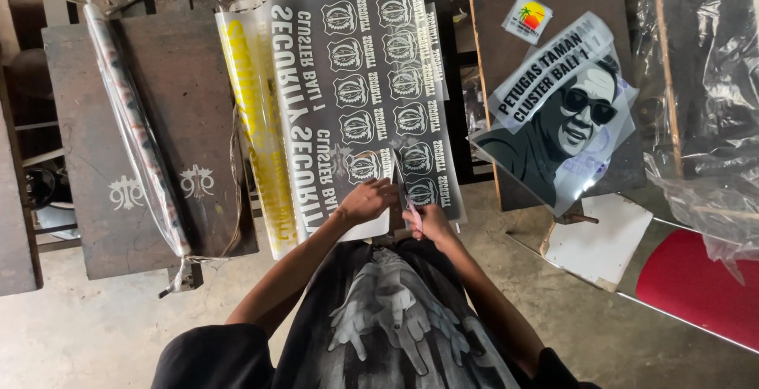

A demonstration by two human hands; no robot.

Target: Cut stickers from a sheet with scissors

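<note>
Where the black printed shirt (387, 318) fills the near edge of the view, both forearms reach forward over bare concrete floor (87, 334). The left hand (365, 199) has its grip closed on the near edge of the grey transfer sheet (356, 96), pinching the film. The right hand (429, 221) is wrapped shut around a thin blade (405, 191), whose tip lies on that same near edge. The sheet hangs over a yellow-lettered sheet (253, 136), which shows along its left side. Left of both lies a dark tabletop (190, 120) carrying a plastic-wrapped roll (134, 128). To the right, across a narrow gap, a second board (506, 33) bears a portrait film (561, 120).
</note>
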